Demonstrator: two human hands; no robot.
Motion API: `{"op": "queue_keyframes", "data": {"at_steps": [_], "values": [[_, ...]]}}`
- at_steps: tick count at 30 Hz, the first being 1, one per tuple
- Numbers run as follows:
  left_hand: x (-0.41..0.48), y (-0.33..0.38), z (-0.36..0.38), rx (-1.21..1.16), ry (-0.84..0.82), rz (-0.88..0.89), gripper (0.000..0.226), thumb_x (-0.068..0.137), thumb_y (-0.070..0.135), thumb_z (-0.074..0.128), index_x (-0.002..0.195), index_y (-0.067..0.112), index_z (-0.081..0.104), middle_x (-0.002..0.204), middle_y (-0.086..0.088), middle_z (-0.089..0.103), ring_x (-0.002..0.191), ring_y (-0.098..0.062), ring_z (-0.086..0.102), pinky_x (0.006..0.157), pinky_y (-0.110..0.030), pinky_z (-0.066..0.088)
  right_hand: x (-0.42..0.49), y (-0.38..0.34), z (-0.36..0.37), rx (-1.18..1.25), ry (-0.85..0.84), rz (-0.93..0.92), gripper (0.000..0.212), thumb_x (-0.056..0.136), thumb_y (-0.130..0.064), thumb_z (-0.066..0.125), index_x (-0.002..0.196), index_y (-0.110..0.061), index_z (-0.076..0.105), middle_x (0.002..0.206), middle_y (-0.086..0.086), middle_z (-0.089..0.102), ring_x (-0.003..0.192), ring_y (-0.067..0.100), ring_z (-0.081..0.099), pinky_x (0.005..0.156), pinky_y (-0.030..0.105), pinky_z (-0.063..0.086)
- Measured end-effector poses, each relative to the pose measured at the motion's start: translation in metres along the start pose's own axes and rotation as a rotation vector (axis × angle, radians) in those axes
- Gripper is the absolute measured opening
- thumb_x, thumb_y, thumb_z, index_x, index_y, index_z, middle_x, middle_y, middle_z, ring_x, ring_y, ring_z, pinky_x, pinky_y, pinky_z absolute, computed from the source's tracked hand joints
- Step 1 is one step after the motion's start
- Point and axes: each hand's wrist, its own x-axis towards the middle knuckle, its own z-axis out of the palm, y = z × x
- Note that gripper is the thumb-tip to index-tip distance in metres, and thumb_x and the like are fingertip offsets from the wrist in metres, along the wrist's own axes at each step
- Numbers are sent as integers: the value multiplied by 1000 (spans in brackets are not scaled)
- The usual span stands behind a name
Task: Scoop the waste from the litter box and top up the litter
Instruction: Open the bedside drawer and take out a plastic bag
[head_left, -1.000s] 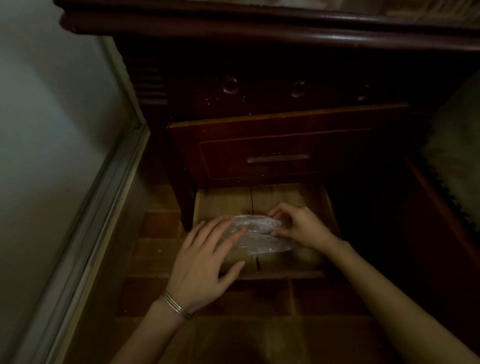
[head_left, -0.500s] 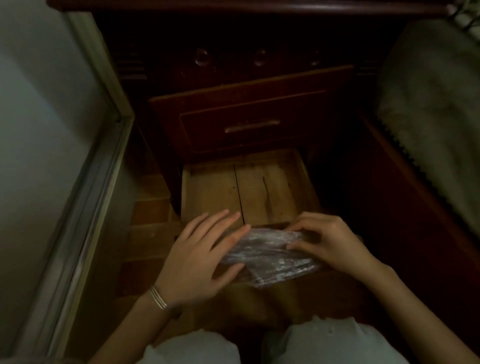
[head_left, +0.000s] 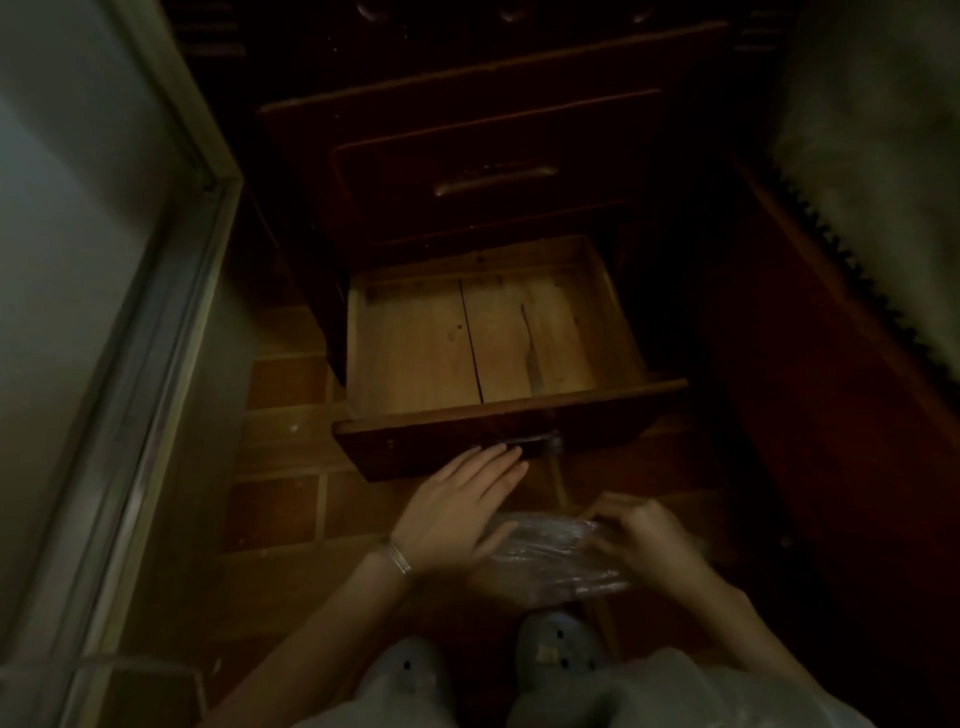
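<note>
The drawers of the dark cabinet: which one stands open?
The lowest drawer: it is pulled out, so its bare wooden floor shows. The drawer above it, with the bar handle, shows only its front.

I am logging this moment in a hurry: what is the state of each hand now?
Left hand: open, fingers straight, by the drawer front.
Right hand: closed, holding the plastic bag.

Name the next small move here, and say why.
Probably push the open bottom drawer shut with the left hand. Its straight fingers lie at the drawer front beside the handle, only bare boards show inside, and the right hand holds the clear plastic bag in its grip, outside the drawer.
</note>
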Motion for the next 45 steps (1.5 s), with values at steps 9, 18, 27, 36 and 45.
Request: {"op": "queue_keyframes", "data": {"at_steps": [9,18,27,36,45], "values": [[18,7,15,0,132,-124,52,91,40,36,135,16,49,129,2,57,114,-12,49,99,-27,32,17,-6,3,9,1,41,21,82,-33,66,101,-24,66,100,-12,60,92,6,58,76,23,45],[33,-4,18,26,194,-145,49,92,37,38,134,17,50,129,3,57,110,-13,47,95,-27,29,33,-3,5,30,17,49,22,79,-37,69,99,-27,66,91,-20,52,88,7,60,76,30,49],[54,-14,15,56,195,-131,47,92,36,39,133,16,51,122,3,59,100,-13,48,81,-26,33,51,1,-3,35,51,86,21,80,-37,67,99,-27,66,90,-22,49,87,0,52,75,24,44],[111,-60,0,33,117,-350,57,95,43,32,144,15,31,137,-2,45,124,-20,37,107,-36,25,56,3,-6,68,36,127,20,82,-35,66,99,-26,65,86,-27,46,85,-4,52,77,19,46],[142,-103,-4,95,68,-302,62,89,43,44,142,11,35,140,-3,42,124,-22,37,106,-38,27,89,4,-31,74,146,136,19,82,-32,67,98,-23,65,94,-15,57,86,4,58,74,26,51]]}}
